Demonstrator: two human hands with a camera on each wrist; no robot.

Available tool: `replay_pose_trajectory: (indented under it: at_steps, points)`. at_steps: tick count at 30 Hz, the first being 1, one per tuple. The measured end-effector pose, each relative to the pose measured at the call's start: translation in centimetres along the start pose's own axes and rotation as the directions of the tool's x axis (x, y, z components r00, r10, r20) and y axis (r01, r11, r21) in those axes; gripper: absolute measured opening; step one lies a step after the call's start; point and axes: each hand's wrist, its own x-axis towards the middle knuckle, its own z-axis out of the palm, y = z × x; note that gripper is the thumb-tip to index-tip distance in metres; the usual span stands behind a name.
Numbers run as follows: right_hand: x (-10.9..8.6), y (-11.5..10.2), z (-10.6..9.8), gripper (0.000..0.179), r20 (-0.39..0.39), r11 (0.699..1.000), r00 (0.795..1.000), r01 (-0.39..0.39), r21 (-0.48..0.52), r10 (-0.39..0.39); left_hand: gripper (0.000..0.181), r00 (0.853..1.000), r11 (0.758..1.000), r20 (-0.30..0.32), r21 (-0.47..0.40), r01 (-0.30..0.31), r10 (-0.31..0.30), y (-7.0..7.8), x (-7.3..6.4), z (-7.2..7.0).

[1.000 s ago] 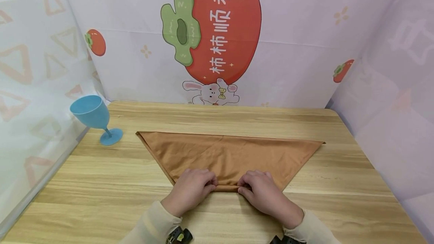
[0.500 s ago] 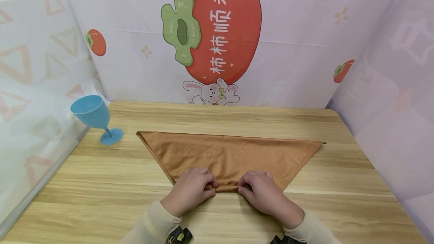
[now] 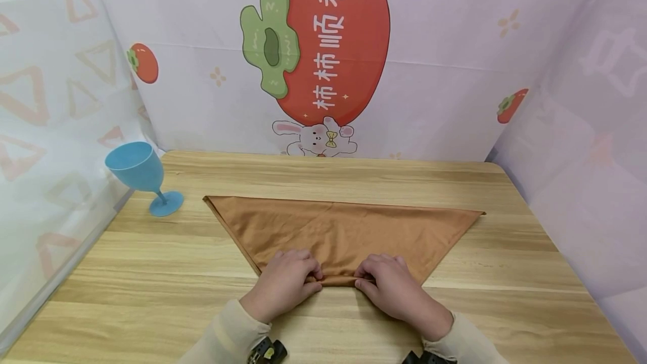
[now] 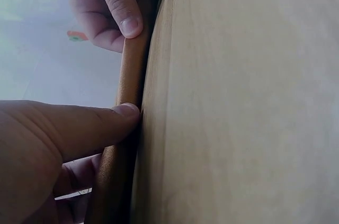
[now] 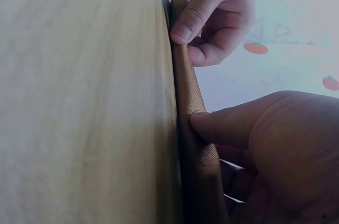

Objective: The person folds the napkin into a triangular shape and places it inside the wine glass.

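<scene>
A brown cloth (image 3: 349, 229) lies on the wooden table, its long straight edge at the far side and its sides narrowing toward me. The near edge is turned up into a narrow roll, which both wrist views show close up. At the left part of that roll, my left hand (image 3: 285, 283) pinches the fabric between thumb and curled fingers. My right hand (image 3: 393, 288) pinches the same roll a short way to the right. Each thumb presses on the near side of the roll, with the fingers over its top. Parts of the near edge are hidden under both hands.
A blue plastic goblet (image 3: 136, 167) stands at the table's left edge. Bare wood of the table (image 3: 505, 308) surrounds the cloth. Printed white curtains (image 3: 434, 105) close in the back and both sides.
My left thumb has shifted slightly down and away from its fingers on the roll. The right hand and the rest of the cloth look the same.
</scene>
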Motion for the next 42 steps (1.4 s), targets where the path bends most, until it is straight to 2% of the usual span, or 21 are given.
replay_pose_trajectory:
  at_steps: [11, 27, 42]
  points:
    - [0.03, 0.28, 0.05, 0.022, -0.012, 0.998, 1.0, -0.016, 0.055, 0.017, 0.015, 1.0, 1.0, -0.013, -0.001, -0.015, 0.015, 0.23, -0.05, -0.1]
    - [-0.06, 0.15, 0.03, 0.02, -0.039, 0.998, 0.997, -0.06, 0.011, 0.06, 0.014, 0.999, 0.999, -0.031, 0.043, -0.012, 0.013, 0.37, -0.05, 0.2]
    - [-0.03, 0.13, 0.02, 0.015, -0.072, 1.0, 0.997, -0.007, -0.018, 0.006, 0.013, 0.999, 0.998, -0.036, 0.063, 0.007, -0.005, 0.58, 0.02, -0.14]
